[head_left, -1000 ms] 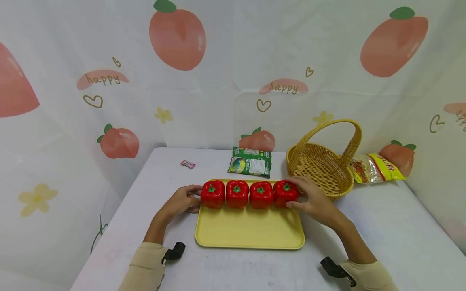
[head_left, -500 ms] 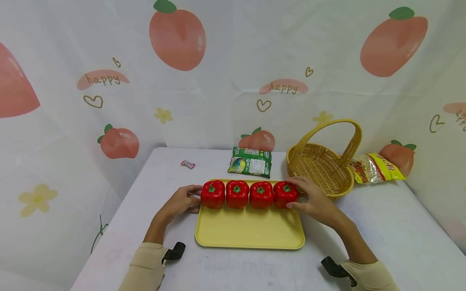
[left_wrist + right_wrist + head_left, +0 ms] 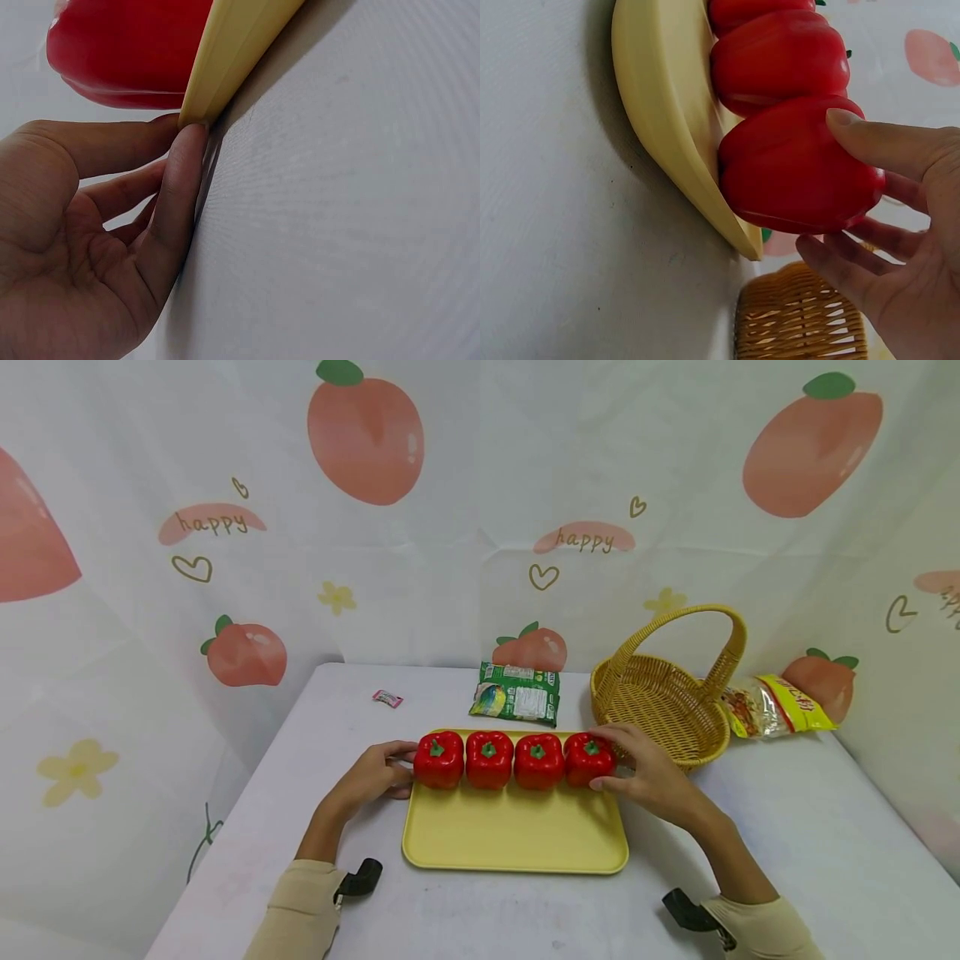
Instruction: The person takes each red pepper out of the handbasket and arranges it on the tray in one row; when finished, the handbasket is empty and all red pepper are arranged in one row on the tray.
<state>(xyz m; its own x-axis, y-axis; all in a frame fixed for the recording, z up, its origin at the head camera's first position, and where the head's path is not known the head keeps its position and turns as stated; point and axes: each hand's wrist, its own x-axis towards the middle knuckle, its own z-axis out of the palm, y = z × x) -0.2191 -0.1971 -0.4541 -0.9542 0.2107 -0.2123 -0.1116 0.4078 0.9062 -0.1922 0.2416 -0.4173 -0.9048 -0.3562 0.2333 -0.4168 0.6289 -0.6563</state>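
Several red bell peppers with green stems stand in a row along the far side of a yellow tray. My right hand holds the rightmost bell pepper, thumb on its near side and fingers round the far side. That bell pepper sits on the tray in the right wrist view. My left hand is at the tray's left edge, beside the leftmost bell pepper. In the left wrist view, thumb and fingertips pinch the tray's rim, just below the pepper.
A wicker basket with a tall handle stands behind my right hand, and a yellow snack bag lies to its right. Green packets lie behind the tray. A small pink candy is at the back left.
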